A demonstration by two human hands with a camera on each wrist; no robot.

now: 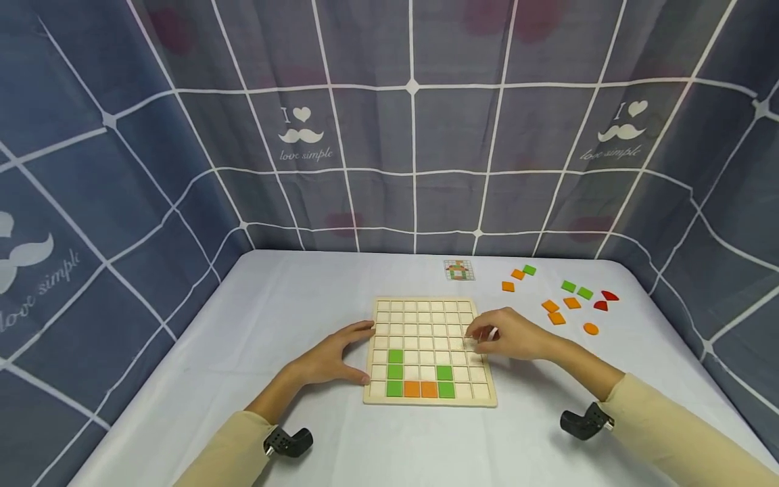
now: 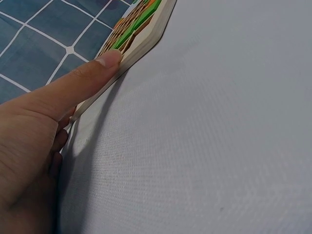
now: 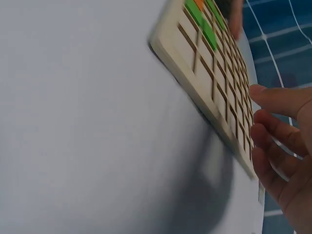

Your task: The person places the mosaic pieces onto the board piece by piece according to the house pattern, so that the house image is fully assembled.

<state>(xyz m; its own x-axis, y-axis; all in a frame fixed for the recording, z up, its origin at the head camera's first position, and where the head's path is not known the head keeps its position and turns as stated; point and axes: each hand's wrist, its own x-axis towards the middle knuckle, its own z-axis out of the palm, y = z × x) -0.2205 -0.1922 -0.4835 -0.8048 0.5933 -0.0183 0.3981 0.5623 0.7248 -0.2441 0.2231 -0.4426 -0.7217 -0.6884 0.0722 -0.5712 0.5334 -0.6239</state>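
Note:
A wooden grid board (image 1: 431,400) lies on the white table, with several green tiles (image 1: 395,371) and two orange tiles (image 1: 420,389) in its lower cells. My left hand (image 1: 328,355) rests against the board's left edge, thumb and fingers spread. In the left wrist view the thumb (image 2: 109,58) touches the wooden rim. Over the board's right side hovers my right hand (image 1: 508,333), fingers loosely bent. From the right wrist, a small gap shows between thumb (image 3: 261,92) and forefinger, and no tile appears there.
Loose pieces lie at the back right: orange squares (image 1: 572,303), green squares (image 1: 569,286), red wedge pieces (image 1: 600,306) and an orange disc (image 1: 591,329). A small pattern card (image 1: 459,270) is behind the board. Checked curtains (image 1: 377,135) enclose the table's back and sides.

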